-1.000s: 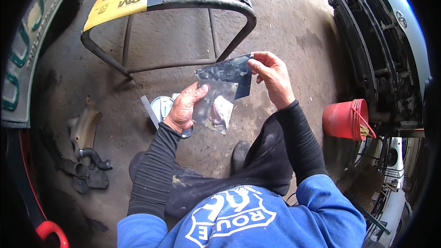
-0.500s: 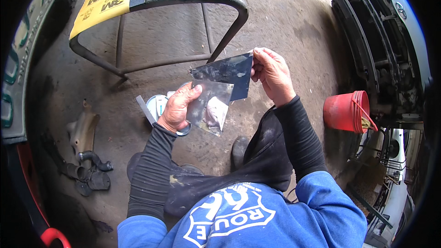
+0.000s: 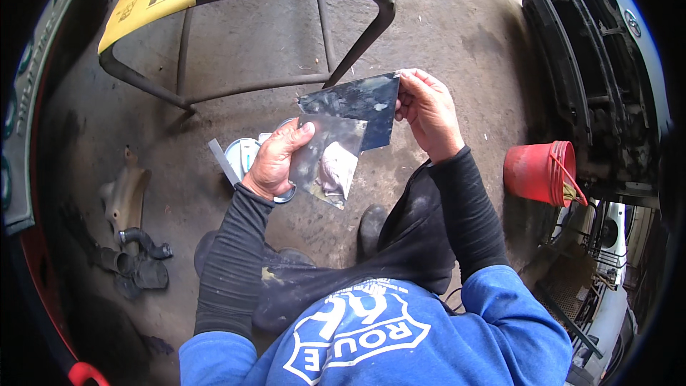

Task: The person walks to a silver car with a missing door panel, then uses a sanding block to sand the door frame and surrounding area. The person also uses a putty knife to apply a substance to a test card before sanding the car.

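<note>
My left hand (image 3: 271, 161) is closed round the left edge of a scuffed, see-through grey plate (image 3: 309, 164), its thumb on top. A lump of pale pink paste (image 3: 337, 168) lies on that plate. The upper right corner of a dark, smudged flat sheet (image 3: 371, 100) is pinched in my right hand (image 3: 432, 114). The sheet's lower left part runs behind the plate; whether the two touch I cannot tell. Under my left hand, a round tin with a pale top (image 3: 243, 157) and a grey flat strip (image 3: 225, 162) are partly hidden.
Ahead is a metal-framed stand (image 3: 375, 36) with a mesh top and yellow sandpaper (image 3: 146, 11) over its left side. A red bucket (image 3: 527, 174) stands at right, near a car's exposed front (image 3: 572, 64). Metal parts (image 3: 130, 193) and a black hose (image 3: 146, 243) lie at left.
The plate and the dark sheet have shifted slightly, both still held as before. My view has moved a little, so the red thing on the stand is now mostly out of frame.
</note>
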Demonstrator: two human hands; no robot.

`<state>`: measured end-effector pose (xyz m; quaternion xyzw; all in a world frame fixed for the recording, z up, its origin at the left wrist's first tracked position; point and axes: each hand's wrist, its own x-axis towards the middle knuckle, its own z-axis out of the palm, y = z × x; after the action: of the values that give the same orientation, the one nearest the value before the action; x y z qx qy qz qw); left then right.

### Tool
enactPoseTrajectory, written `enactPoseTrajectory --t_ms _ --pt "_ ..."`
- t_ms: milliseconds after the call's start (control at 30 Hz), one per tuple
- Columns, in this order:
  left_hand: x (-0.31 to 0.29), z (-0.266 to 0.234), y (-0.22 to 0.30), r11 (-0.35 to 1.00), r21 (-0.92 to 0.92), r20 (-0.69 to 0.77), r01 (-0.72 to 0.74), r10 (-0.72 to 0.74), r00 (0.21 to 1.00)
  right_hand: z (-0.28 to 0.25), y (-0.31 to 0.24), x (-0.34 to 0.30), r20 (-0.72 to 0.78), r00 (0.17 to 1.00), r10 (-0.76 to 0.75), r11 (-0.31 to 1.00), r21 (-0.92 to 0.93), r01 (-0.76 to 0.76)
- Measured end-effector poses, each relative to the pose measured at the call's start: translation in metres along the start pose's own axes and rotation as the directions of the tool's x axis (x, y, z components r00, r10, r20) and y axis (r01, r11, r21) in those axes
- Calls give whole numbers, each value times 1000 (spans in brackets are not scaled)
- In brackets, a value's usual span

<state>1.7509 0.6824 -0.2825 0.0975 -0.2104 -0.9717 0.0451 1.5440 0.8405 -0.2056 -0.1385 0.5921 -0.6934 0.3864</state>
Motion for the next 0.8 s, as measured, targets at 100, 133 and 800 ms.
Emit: enactPoseTrajectory --t_ms 100,133,800 --pt "0 -1 0 1000 -6 19 11 -11 1000 1 2 1 6 1000 -2 1000 -10 2" --pt "0 -2 0 1000 -7 23 10 -10 1000 1 3 1 2 1000 -4 1000 -13 4" --pt "1 -4 1 998 56 9 1 -1 1000 20 33 -42 481 771 -418 -90 -866 492"
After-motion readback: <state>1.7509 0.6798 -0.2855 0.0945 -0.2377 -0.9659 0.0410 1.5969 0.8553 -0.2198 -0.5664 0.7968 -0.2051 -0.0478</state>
